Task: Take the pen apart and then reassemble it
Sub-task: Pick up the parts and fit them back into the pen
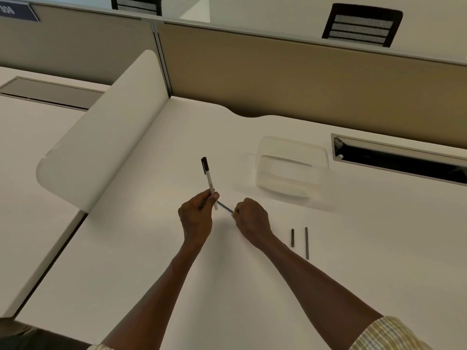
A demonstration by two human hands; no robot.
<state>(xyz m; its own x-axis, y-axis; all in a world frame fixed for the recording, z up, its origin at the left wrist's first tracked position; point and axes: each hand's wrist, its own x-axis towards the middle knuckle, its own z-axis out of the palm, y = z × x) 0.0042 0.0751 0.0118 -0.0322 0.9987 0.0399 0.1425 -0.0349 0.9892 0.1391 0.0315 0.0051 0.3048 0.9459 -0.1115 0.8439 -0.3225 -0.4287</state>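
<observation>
My left hand (198, 215) grips a white pen barrel (209, 181) with a black clipped cap at its far end, tilted up and away over the white desk (151, 261). A thin dark refill (225, 207) runs from the barrel's near open end to my right hand (250, 218), whose fingers pinch its other end. How far the refill sits inside the barrel is hidden. Two short dark rod-like pen parts, one shorter (292, 237) and one longer (306, 243), lie side by side on the desk to the right of my right wrist.
A clear plastic box (290, 168) sits on the desk beyond my right hand. A recessed cable slot (399, 160) runs along the back right. A curved white divider (101, 137) stands at the left and a tan partition (278, 79) behind.
</observation>
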